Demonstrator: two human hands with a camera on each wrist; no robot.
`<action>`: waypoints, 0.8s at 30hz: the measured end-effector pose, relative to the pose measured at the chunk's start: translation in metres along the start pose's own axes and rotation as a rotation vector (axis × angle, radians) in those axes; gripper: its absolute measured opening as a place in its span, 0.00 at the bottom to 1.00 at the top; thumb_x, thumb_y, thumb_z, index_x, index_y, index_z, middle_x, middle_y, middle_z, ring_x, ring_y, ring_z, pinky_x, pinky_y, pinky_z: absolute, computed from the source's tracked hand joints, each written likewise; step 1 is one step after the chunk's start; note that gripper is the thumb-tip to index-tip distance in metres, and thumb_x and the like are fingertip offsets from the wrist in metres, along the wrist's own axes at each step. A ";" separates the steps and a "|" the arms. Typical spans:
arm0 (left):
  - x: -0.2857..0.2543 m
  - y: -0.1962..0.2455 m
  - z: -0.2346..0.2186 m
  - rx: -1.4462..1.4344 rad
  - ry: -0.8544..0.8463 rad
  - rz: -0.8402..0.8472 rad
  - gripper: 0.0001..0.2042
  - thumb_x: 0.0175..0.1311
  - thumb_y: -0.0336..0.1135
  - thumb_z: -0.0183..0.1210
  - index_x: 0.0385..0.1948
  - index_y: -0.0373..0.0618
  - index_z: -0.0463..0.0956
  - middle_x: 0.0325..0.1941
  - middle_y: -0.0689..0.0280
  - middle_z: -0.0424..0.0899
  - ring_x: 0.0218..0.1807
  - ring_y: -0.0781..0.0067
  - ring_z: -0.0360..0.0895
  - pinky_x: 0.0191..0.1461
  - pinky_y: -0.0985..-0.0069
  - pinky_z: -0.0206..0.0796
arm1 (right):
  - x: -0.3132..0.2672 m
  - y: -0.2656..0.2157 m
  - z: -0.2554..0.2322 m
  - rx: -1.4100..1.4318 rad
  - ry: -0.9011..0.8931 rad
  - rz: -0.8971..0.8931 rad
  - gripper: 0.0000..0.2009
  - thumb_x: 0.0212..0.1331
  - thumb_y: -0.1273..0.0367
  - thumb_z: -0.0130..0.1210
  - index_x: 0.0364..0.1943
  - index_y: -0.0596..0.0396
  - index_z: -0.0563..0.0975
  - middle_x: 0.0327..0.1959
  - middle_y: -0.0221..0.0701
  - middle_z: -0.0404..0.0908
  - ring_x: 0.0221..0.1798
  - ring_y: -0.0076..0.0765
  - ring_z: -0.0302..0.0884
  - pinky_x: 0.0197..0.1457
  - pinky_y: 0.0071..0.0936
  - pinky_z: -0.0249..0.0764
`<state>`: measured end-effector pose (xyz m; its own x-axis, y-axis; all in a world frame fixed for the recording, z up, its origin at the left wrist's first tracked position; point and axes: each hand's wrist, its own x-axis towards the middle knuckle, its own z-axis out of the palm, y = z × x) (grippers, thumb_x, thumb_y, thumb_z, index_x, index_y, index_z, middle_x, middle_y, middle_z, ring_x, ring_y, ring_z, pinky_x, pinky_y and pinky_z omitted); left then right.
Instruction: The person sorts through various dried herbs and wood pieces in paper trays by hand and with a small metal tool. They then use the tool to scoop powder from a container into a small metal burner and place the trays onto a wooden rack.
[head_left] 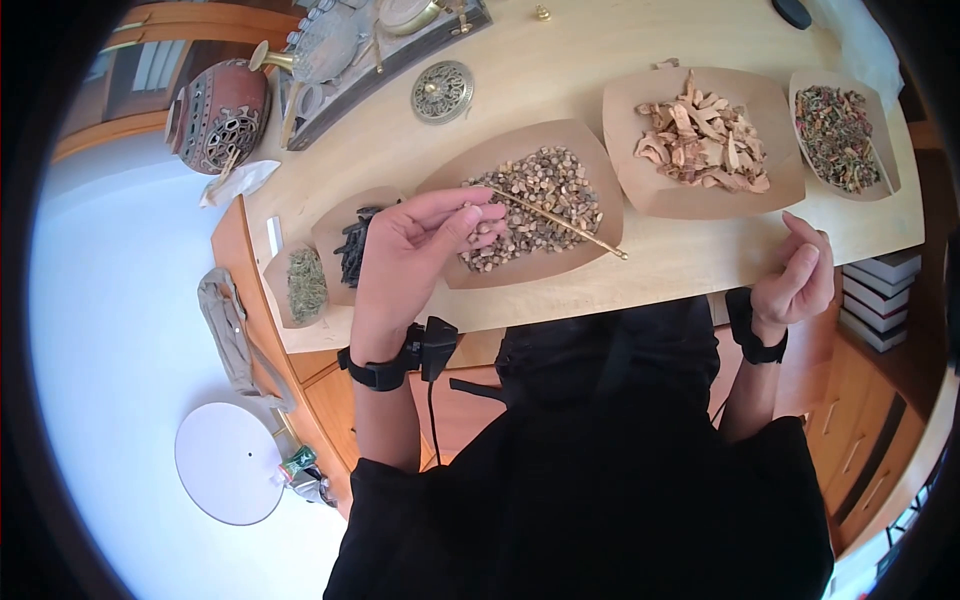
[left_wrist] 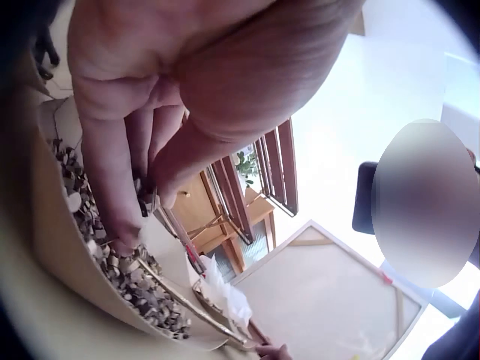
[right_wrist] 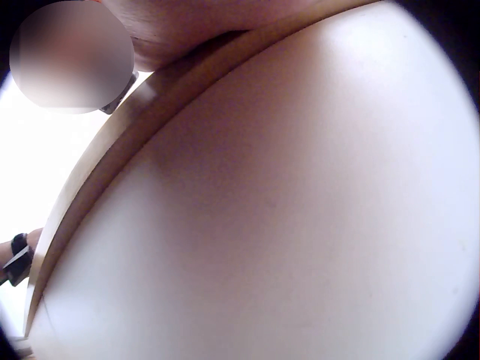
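Note:
My left hand [head_left: 415, 245] is over the near left side of a paper tray [head_left: 470, 160] of small brown pieces [head_left: 550, 190]. In the left wrist view, the thumb and fingers of this hand [left_wrist: 172, 90] pinch a few dark bits [left_wrist: 144, 196]. A thin brass rod [head_left: 560, 222] slants across the tray; one end meets the left fingertips, though whether they grip it is unclear. My right hand [head_left: 797, 275] hangs loosely curled at the table's front edge, with nothing visible in it. The right wrist view shows mostly a pale surface [right_wrist: 285, 195].
Paper trays of bark-like slices [head_left: 700, 140] and mixed herbs [head_left: 840, 135] stand to the right, dark sticks [head_left: 352, 245] and green herb [head_left: 306, 285] to the left. Behind are a pierced brass disc [head_left: 441, 92], a grey tray [head_left: 360, 90] with glassware and a patterned pot [head_left: 225, 115].

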<state>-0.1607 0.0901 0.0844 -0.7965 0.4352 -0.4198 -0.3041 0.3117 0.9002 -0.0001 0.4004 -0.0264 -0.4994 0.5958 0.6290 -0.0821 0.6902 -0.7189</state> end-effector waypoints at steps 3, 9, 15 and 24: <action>0.000 0.000 -0.005 -0.059 -0.020 -0.026 0.16 0.77 0.30 0.51 0.58 0.29 0.75 0.54 0.47 0.85 0.55 0.58 0.85 0.65 0.66 0.76 | 0.000 0.000 0.002 -0.013 0.010 -0.006 0.18 0.71 0.70 0.43 0.39 0.69 0.83 0.18 0.28 0.69 0.22 0.22 0.61 0.28 0.22 0.55; 0.001 -0.003 -0.011 -0.096 -0.048 -0.009 0.16 0.78 0.31 0.50 0.60 0.30 0.75 0.60 0.49 0.81 0.63 0.59 0.80 0.67 0.66 0.73 | 0.000 0.000 0.002 -0.002 -0.006 -0.008 0.19 0.72 0.70 0.40 0.42 0.69 0.83 0.20 0.25 0.67 0.23 0.21 0.59 0.30 0.23 0.53; -0.013 0.006 0.009 0.374 0.055 0.236 0.15 0.68 0.28 0.63 0.55 0.40 0.81 0.58 0.59 0.85 0.56 0.71 0.83 0.58 0.74 0.75 | 0.001 0.000 0.001 0.017 -0.003 -0.036 0.16 0.70 0.71 0.44 0.40 0.70 0.83 0.20 0.30 0.71 0.22 0.23 0.63 0.29 0.22 0.57; -0.015 0.008 0.016 1.016 -0.018 0.562 0.15 0.54 0.27 0.70 0.46 0.46 0.84 0.42 0.61 0.82 0.45 0.56 0.80 0.46 0.66 0.74 | 0.000 0.003 0.001 0.021 -0.007 -0.027 0.16 0.70 0.72 0.44 0.40 0.70 0.83 0.21 0.29 0.71 0.23 0.22 0.63 0.28 0.21 0.56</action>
<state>-0.1429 0.0991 0.0958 -0.6762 0.7367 0.0008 0.6560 0.6017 0.4557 -0.0013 0.4020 -0.0287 -0.5030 0.5737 0.6465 -0.1135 0.6977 -0.7074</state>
